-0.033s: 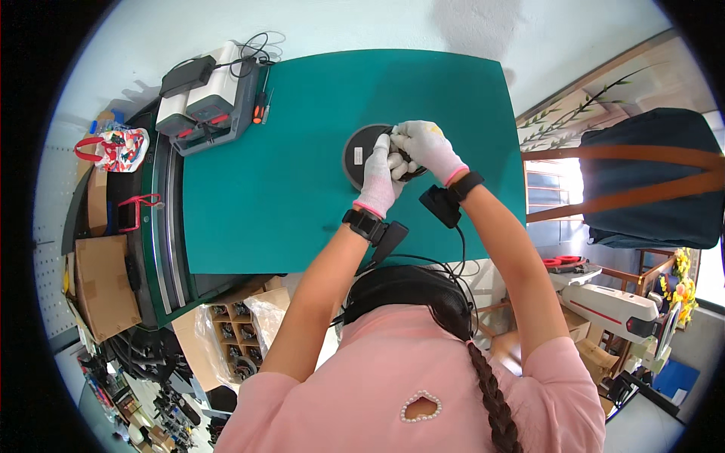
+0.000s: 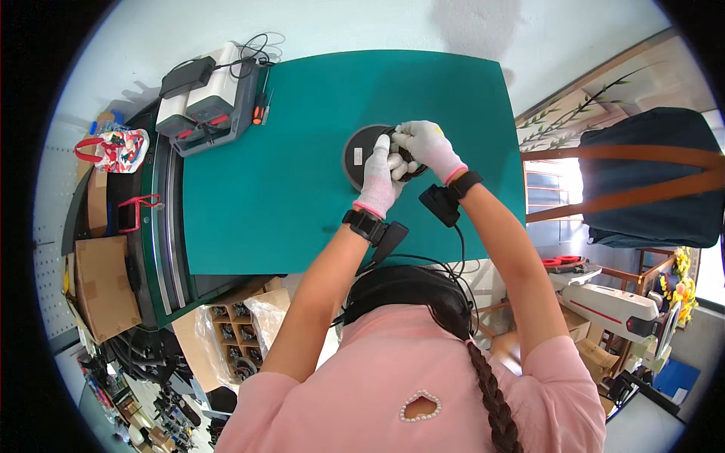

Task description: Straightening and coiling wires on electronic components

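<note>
A dark round disc (image 2: 361, 157) with a white label lies near the middle of the green tabletop. Over its right side is my left hand (image 2: 380, 175), in a white glove with a pink cuff. The thumb points away from me and the fingers curl round a black part (image 2: 406, 155) at the disc's right edge. What that part is cannot be made out. My right hand (image 2: 427, 145), gloved likewise, meets it from the right with thumb and fingertips pinched together close to the left thumb. Whatever lies between these fingertips is hidden.
Grey-and-white equipment (image 2: 208, 102) with a black adapter and cables stands at the table's far left. Beside it lie orange-handled screwdrivers (image 2: 260, 109). A chair with a dark cover (image 2: 649, 177) is at the right. Below left stands an open divided carton (image 2: 234, 332); cables hang from my wrists.
The fingers of my right hand have shifted very slightly over the black part. My left hand and the disc stay in place.
</note>
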